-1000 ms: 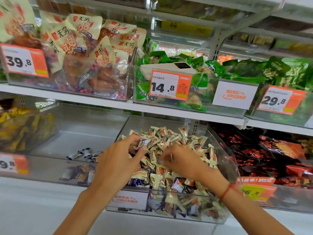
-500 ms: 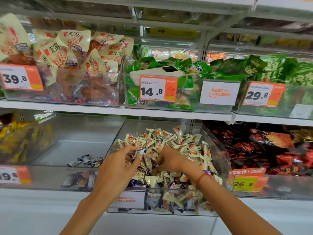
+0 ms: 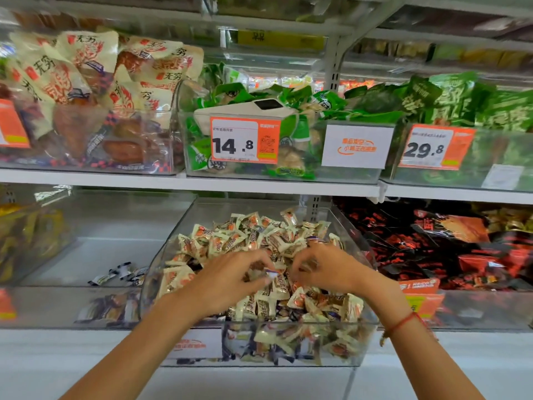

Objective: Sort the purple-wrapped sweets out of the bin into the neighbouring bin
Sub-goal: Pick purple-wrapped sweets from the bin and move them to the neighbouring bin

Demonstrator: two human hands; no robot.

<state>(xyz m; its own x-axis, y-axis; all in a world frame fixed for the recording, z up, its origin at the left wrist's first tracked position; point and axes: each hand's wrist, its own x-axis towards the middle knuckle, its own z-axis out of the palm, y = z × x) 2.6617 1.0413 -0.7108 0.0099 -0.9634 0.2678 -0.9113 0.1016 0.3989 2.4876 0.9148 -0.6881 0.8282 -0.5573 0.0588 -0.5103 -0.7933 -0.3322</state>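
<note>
Both my hands in the sweet bin (image 3: 357,246).
My left hand (image 3: 230,281) pinches a purple-wrapped sweet (image 3: 272,273); my right hand (image 3: 326,269), curled over the pile beside it: grip unclear.

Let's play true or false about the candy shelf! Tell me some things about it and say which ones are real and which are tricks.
1. Both hands are over the bin of sweets. True: the left hand and the right hand reach into the pile.
2. The neighbouring bin on the left is full to the top. False: only a few sweets lie in it.
3. The left hand pinches a purple-edged sweet. True.
4. The price tag above the sweets says 50. False: it says 14.8.
5. A red string is on the right wrist. True.
</note>
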